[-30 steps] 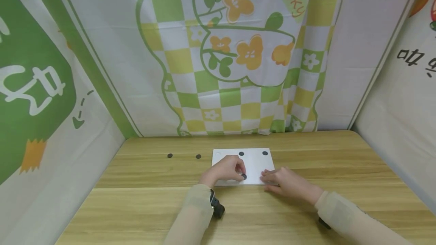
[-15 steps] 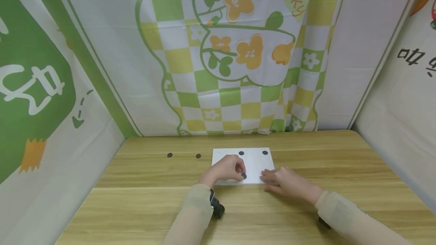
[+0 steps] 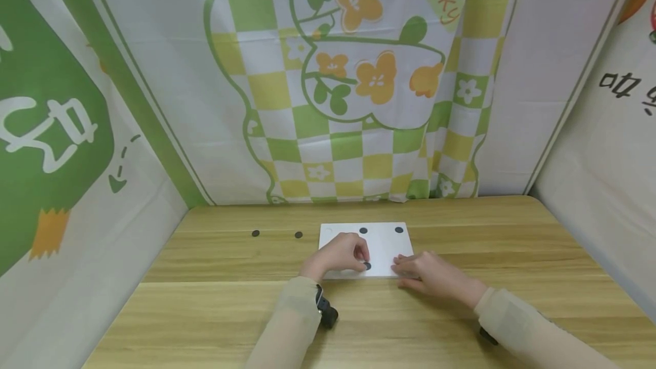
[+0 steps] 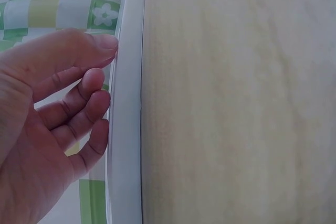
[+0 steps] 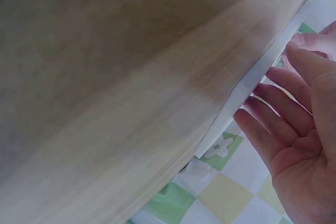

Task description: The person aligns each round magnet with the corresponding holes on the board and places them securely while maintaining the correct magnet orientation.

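A white rectangular board (image 3: 381,250) lies flat on the wooden table, and its thin edge (image 4: 126,103) shows in the left wrist view. Between thumb and index fingertip, my left hand (image 3: 340,255) pinches a small black disc (image 3: 367,266) at the board's surface near its front middle. Whether the disc is in a recess there, I cannot tell. My right hand (image 3: 435,275) rests its fingertips on the board's right front part; its fingers (image 5: 283,98) are slightly bent and hold nothing. One black disc (image 3: 363,230) sits at the back middle of the board, another black disc (image 3: 398,230) at its back right corner.
Two loose black discs, a nearer-to-board disc (image 3: 299,234) and a farther disc (image 3: 255,233), lie on the wooden table (image 3: 230,312) left of the board. A faint round outline (image 3: 329,230) marks the board's back left. A patterned curtain (image 3: 359,147) hangs behind.
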